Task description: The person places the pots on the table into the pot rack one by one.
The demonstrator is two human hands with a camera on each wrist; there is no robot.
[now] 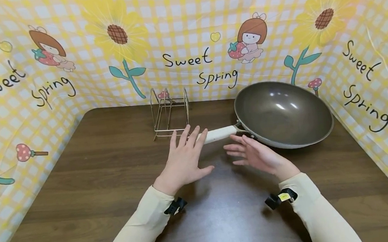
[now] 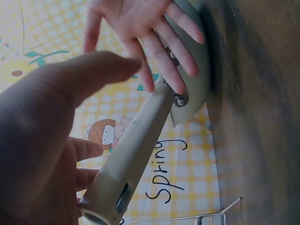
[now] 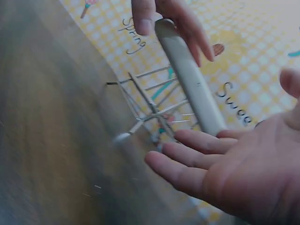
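A wok (image 1: 284,112) with a dark inside stands at the right of the table, its white handle (image 1: 218,134) pointing left. Over the free end of that handle is my left hand (image 1: 185,160), fingers spread and straight; whether it touches the handle I cannot tell. My right hand (image 1: 258,155) lies just in front of the handle's joint with the wok, palm turned inward and fingers loosely extended. In the left wrist view the handle (image 2: 133,150) passes between the left thumb and fingers, without a grip. The right wrist view shows the right palm (image 3: 248,168) holding nothing.
Behind the left hand stands a gold wire rack (image 1: 170,113), near the back edge of the brown wooden table (image 1: 90,177). Yellow checked cloth (image 1: 185,32) with flowers and lettering hangs around the back and both sides.
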